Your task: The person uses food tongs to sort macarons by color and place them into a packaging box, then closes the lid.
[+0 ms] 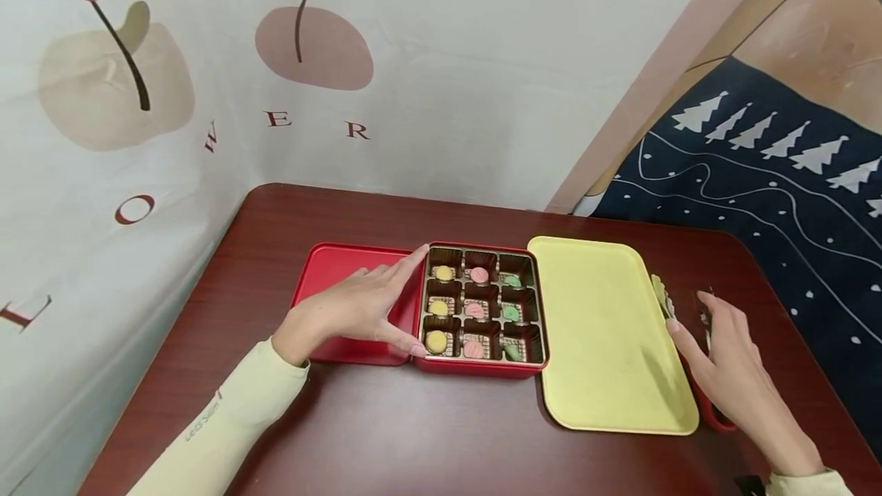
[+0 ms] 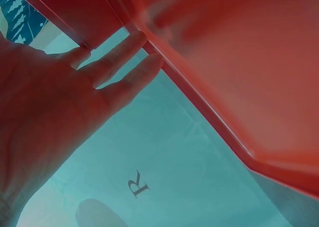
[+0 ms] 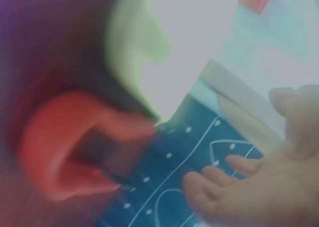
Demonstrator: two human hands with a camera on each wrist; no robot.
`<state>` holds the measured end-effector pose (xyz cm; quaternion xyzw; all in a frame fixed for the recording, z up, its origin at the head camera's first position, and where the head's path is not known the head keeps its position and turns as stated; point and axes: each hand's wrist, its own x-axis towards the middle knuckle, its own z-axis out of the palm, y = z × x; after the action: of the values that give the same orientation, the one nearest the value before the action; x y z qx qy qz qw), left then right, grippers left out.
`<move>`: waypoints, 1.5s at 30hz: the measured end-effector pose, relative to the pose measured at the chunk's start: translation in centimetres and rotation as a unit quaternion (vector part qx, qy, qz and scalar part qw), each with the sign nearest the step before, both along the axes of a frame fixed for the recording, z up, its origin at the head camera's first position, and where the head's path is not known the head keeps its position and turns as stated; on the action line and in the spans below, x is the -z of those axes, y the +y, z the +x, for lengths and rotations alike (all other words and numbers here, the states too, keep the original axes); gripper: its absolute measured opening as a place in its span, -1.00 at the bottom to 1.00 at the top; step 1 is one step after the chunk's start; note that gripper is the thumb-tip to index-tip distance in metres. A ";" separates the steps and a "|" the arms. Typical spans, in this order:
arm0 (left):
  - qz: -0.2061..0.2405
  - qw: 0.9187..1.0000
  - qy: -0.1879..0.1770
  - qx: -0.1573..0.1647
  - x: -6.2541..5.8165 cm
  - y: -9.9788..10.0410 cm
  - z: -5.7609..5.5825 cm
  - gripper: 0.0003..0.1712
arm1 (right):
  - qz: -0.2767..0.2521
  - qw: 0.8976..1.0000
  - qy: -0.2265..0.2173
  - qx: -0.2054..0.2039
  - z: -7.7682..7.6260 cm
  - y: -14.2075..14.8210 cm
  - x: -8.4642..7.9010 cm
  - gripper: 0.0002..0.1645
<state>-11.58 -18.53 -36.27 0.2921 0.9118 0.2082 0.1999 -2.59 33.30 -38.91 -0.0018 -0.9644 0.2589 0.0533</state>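
My left hand [image 1: 361, 303] stretches along the left side of a red box [image 1: 475, 367], thumb at its front corner and index finger at the back corner. The box has a dark divided insert with three columns of small pieces: yellow rounds [image 1: 437, 341], pink rounds [image 1: 474, 348] and green pieces [image 1: 511, 314]. Beneath the left hand lies a red lid [image 1: 338, 266]. My right hand [image 1: 740, 373] hovers over tongs with pale tips [image 1: 659, 291] and a red U-shaped handle [image 3: 45, 147]. In the right wrist view, its loosely bent fingers are apart from the handle.
A yellow tray [image 1: 592, 327] lies between the box and the tongs, close against the box's right side. Everything sits on a dark reddish-brown table [image 1: 331, 435]. Printed cloths [image 1: 455, 98] hang behind the table and to its left and right.
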 end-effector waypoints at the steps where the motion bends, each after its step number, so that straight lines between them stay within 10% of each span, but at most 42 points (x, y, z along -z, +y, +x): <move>1: 0.000 1.000 0.000 0.000 0.0 0.0 0.0 0.73 | -0.009 1.000 0.010 -0.012 -0.3 -0.4 -0.2 -0.13; 13: -0.009 1.000 0.000 -0.005 -0.2 -0.3 0.3 0.74 | -0.059 0.989 0.044 -0.130 -3.1 -7.1 -1.1 -0.17; 29: -0.011 1.000 0.007 -0.013 0.0 -0.5 0.7 0.73 | -0.058 0.951 -0.039 -0.301 -4.3 -12.6 0.5 0.43; 45: 0.010 1.000 0.005 -0.009 0.4 0.1 0.6 0.72 | -0.057 0.947 -0.046 -0.312 -4.6 -12.4 0.8 0.48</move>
<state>-10.99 -18.40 -36.64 0.2864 0.9135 0.2173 0.1904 -7.19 20.87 -39.69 0.2841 -0.9019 0.3166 -0.0749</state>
